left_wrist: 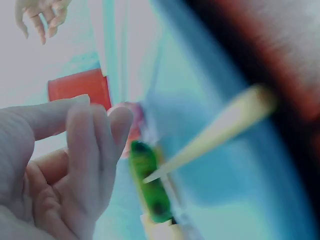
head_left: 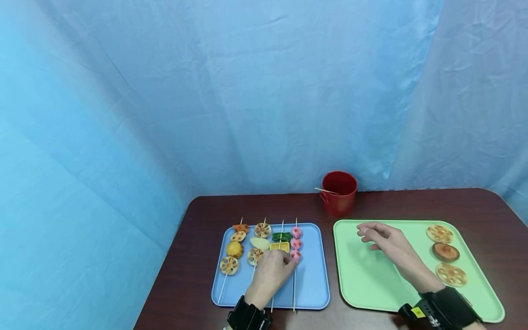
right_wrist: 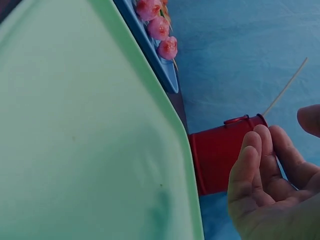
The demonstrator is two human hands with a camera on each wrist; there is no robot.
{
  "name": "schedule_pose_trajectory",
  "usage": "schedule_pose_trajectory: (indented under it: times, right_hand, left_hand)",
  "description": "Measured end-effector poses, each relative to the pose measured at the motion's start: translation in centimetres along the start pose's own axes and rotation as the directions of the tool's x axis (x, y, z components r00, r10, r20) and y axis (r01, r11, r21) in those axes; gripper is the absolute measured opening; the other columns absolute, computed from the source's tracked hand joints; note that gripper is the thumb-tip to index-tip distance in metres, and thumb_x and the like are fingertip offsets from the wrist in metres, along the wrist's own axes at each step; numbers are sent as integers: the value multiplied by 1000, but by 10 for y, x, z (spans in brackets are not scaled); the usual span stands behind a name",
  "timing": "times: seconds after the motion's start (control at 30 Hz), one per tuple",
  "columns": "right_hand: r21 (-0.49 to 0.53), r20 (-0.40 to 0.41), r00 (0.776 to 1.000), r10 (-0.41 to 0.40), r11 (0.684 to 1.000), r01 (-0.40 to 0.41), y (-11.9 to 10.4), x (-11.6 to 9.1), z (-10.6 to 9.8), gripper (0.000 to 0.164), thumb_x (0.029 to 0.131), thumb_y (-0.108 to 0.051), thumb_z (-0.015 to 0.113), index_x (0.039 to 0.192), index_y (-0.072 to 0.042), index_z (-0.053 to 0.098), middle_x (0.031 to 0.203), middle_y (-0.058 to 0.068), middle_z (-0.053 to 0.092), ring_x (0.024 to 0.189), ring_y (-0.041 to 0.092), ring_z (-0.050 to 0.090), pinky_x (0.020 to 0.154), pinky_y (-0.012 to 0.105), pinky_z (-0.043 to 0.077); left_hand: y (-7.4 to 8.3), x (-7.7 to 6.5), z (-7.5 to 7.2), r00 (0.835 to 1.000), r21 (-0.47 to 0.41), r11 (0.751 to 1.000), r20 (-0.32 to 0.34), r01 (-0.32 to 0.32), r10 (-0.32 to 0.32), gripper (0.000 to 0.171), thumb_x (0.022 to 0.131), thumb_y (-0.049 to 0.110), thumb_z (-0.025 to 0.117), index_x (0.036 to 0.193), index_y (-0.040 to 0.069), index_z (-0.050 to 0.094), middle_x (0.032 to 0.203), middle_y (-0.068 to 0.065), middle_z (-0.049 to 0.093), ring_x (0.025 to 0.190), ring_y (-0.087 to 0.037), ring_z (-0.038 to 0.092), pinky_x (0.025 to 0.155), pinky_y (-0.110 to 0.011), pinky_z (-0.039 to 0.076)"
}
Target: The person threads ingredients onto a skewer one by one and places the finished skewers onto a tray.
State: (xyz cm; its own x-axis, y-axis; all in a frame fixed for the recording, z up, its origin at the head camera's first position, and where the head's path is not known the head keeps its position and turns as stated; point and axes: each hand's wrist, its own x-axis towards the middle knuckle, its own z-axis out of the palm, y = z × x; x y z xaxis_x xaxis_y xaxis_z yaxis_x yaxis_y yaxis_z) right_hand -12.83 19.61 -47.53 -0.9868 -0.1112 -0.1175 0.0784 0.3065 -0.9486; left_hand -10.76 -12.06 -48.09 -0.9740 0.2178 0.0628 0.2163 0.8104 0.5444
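My left hand (head_left: pixel 270 275) is over the blue tray (head_left: pixel 311 284), its thumb and fingertips together at the skewer of pink balls (head_left: pixel 296 244), just below the lowest ball. In the left wrist view the fingers (left_wrist: pixel 100 145) cover most of those pink balls, so the pinched spot is hidden. A skewer with a green piece (head_left: pixel 282 237) and a yellow piece (head_left: pixel 280 247) lies beside it. My right hand (head_left: pixel 389 245) hovers over the green tray (head_left: pixel 371 293), fingers loosely bent around nothing.
Two more skewers, with lotus root slices (head_left: pixel 262 230) and a yellow ball (head_left: pixel 235 250), fill the blue tray's left side. On the green tray's right lie loose lotus slices (head_left: pixel 451 274) and a brown round (head_left: pixel 445 252). Behind stands a red cup (head_left: pixel 340 204) holding a thin stick (right_wrist: pixel 285 86).
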Motion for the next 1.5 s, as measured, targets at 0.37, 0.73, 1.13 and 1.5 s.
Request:
schedule_pose_trajectory:
  times: [0.37,0.73,1.13,1.5]
  right_hand:
    - [-421,-157,884,-441,839,344,-39,11,10,21,102,-26,68,116,-12,73,103,1,75,86,16,69,72,28,55]
    - [-673,-107,724,-681,586,452,-73,58,46,34,90,-15,83,117,0,70,84,5,66,69,15,58,58,34,52]
    - [-762,-56,635,-770,444,471,-71,82,58,24,87,-7,84,105,1,72,90,15,71,79,30,66,71,44,59]
    - [-745,-120,534,-837,432,509,-75,67,41,29,83,-1,85,109,1,72,97,16,72,83,32,68,70,47,59]
  left_hand:
    - [14,19,-12,985,-259,963,-170,-72,28,17,99,21,70,105,9,81,77,9,72,61,1,58,52,-21,41]
    - [12,15,-2,980,-407,911,-200,-58,-27,16,99,17,69,105,7,80,83,4,76,71,-3,66,59,-22,48]
    - [11,15,-1,978,-454,891,-195,-27,-69,16,98,20,70,103,9,80,84,6,76,72,-1,66,61,-22,49]
    - [14,17,-1,976,-443,896,-204,-18,-81,13,96,19,72,102,11,81,82,8,75,72,0,66,64,-22,50]
